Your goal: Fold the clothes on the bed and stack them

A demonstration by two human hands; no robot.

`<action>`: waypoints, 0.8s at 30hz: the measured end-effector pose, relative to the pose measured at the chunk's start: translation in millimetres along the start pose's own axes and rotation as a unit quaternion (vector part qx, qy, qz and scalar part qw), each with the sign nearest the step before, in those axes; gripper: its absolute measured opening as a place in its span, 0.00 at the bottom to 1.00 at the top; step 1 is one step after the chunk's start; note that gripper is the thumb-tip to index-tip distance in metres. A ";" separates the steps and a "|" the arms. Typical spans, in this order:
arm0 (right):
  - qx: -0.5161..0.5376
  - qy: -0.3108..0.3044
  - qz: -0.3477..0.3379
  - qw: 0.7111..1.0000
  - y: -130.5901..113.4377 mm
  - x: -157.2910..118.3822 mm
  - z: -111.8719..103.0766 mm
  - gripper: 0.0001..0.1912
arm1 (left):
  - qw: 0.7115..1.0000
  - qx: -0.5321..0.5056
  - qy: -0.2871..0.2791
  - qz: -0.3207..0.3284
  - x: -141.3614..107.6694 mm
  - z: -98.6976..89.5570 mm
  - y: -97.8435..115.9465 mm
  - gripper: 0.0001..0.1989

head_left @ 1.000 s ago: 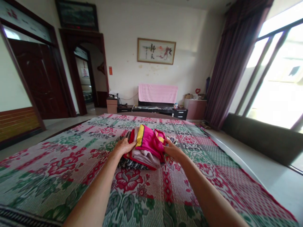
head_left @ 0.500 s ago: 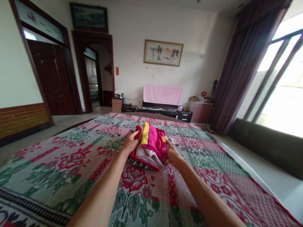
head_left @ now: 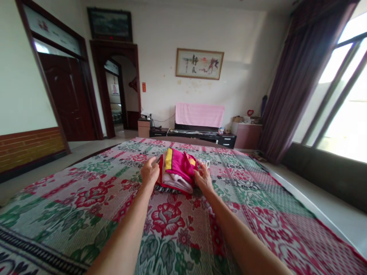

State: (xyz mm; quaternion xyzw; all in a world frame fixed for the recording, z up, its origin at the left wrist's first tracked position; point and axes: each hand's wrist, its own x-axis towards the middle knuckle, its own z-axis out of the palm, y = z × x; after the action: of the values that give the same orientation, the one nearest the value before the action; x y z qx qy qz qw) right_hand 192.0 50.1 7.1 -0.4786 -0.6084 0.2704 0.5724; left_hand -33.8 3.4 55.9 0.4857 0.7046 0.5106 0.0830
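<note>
A stack of folded cloths lies on the flowered cover (head_left: pixel 94 194). On top is a magenta cloth (head_left: pixel 181 163) with a yellow band; below it show a pale cloth (head_left: pixel 176 182), red edging and a black-and-white fringe. My left hand (head_left: pixel 150 172) is at the left side of the stack, its fingers apart and nothing held. At the right side, my right hand (head_left: pixel 203 176) has its fingers spread and touches or nearly touches the edge of the magenta cloth.
Beyond the cover stands a low black cabinet (head_left: pixel 229 140) with a pink cloth (head_left: pixel 200 114) above it. A purple curtain (head_left: pixel 286 88) and a window are at the right. Doorways open at the left, and a framed picture (head_left: pixel 200 63) hangs on the wall.
My left hand has moved left, off the stack. The stack sits slightly farther away and flatter, and my right hand's fingers have loosened.
</note>
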 end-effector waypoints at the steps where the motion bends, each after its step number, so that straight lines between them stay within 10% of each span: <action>1: -0.018 0.028 -0.003 0.999 4.0 -0.5 -2.2 0.28 | 0.999 -0.006 0.005 0.040 -3.8 1.5 6.5 0.20; 8: -0.097 0.032 -0.023 0.995 9.4 -10.9 -15.7 0.21 | 0.953 0.082 -0.056 0.287 -44.5 30.8 36.3 0.13; 18: -0.166 0.027 0.002 0.986 10.1 -10.9 -9.7 0.21 | 0.855 0.193 -0.047 0.479 -44.2 22.8 0.5 0.19; 24: -0.197 0.030 -0.019 0.980 6.9 -13.4 -8.3 0.18 | 0.845 0.197 0.016 0.496 -50.3 28.0 -20.3 0.21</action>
State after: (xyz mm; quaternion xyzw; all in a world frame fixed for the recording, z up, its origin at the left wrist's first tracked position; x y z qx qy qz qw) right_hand 200.3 39.0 -3.2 -0.5781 -0.6417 0.1197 0.4896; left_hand -2.9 -17.5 7.5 0.7686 0.4565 0.3416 -0.2901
